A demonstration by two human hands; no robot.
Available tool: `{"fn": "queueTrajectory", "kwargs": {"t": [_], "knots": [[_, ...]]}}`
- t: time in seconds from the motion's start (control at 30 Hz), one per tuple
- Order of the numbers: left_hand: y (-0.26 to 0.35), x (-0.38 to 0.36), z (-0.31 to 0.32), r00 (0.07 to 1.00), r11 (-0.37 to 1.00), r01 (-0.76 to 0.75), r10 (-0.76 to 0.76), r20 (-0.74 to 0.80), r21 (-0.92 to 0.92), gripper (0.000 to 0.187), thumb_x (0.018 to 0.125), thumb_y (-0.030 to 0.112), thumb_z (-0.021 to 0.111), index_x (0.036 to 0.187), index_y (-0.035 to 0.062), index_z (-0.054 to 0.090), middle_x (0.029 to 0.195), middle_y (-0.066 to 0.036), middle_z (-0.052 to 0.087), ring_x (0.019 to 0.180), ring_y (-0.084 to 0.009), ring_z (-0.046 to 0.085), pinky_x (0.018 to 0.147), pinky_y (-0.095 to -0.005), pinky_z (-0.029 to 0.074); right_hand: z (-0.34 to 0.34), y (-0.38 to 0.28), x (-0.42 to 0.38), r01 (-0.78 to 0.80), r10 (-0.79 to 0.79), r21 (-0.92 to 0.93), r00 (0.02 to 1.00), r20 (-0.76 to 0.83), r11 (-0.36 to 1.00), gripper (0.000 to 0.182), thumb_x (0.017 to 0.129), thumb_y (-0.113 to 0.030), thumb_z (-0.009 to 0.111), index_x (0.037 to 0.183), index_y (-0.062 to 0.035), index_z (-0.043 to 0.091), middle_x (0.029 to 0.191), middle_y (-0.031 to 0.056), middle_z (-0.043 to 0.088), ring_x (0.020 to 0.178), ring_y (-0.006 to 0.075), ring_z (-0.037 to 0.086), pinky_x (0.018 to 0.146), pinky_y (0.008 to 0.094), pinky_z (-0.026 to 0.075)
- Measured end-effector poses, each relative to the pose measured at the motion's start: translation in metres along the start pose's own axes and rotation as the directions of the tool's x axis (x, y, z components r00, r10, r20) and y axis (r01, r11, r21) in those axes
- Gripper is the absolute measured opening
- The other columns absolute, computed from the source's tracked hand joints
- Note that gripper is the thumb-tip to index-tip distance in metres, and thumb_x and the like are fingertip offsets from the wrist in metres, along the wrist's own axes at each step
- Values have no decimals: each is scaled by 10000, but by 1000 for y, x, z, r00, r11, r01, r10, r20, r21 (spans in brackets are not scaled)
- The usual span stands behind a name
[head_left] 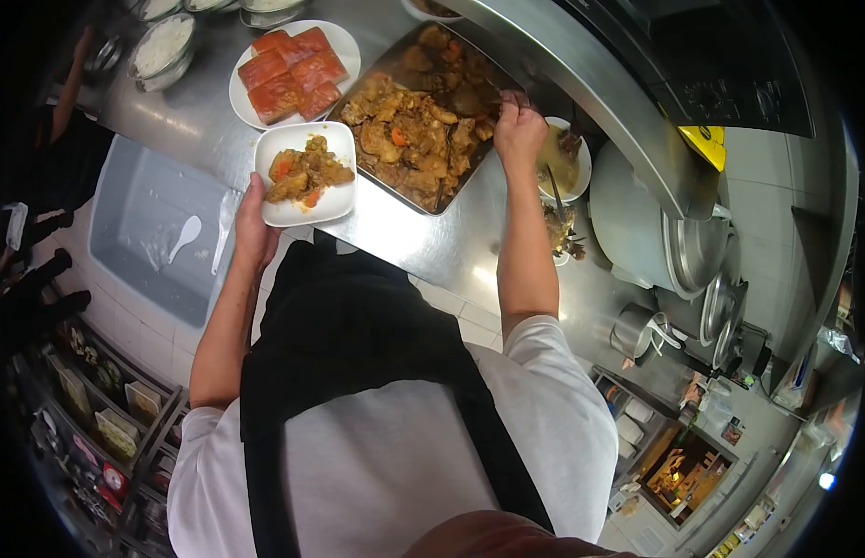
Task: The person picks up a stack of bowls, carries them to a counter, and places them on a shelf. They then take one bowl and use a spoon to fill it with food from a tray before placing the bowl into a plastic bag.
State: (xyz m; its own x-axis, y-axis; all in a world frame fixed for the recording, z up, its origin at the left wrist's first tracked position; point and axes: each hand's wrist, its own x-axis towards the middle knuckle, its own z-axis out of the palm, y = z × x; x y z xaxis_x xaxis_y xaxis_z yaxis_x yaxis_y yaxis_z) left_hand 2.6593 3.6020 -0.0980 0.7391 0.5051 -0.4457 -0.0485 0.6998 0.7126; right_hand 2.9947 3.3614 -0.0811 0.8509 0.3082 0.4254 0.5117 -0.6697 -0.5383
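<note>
My left hand (254, 223) holds a square white dish (338, 200) by its near left edge. Stewed meat with carrot pieces (304, 175) lies in the dish. To the right of the dish, a deep metal tray (416, 202) is filled with brown stew (395, 139). My right hand (520, 130) is closed at the tray's right edge, around what seems to be a thin handle, mostly hidden by the fingers. Behind the dish, a round white plate (239, 100) carries several reddish-orange square slabs (293, 73).
Bowls of rice (163, 51) stand at the back left. A grey tub (139, 223) with a white spoon (184, 237) is at left. Right of the tray are a soup bowl (581, 172), a large pot (628, 209) and a steel shelf edge (628, 112). Another person (65, 139) stands far left.
</note>
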Motion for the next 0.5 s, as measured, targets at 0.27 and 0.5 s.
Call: {"fn": "queueTrajectory", "kwargs": {"t": [0.27, 0.5], "knots": [[0, 1, 1, 1000, 1000, -1, 1, 19, -1, 555, 1027, 418, 406, 1382, -8, 389, 1338, -163, 510, 1212, -261, 549, 996, -402, 475, 16, 13, 13, -85, 93, 266, 996, -17, 960, 247, 927, -257, 577, 919, -59, 724, 757, 102, 680, 703, 215, 655, 667, 332, 513], [3, -3, -3, 1000, 1000, 9, -9, 18, -1, 548, 1031, 418, 392, 1381, -3, 393, 1336, -164, 511, 1206, -259, 554, 990, -401, 480, -13, -46, 1, -67, -102, 559, 959, 266, 826, 226, 926, -228, 594, 933, -35, 711, 852, 109, 706, 740, 213, 677, 705, 332, 525]]}}
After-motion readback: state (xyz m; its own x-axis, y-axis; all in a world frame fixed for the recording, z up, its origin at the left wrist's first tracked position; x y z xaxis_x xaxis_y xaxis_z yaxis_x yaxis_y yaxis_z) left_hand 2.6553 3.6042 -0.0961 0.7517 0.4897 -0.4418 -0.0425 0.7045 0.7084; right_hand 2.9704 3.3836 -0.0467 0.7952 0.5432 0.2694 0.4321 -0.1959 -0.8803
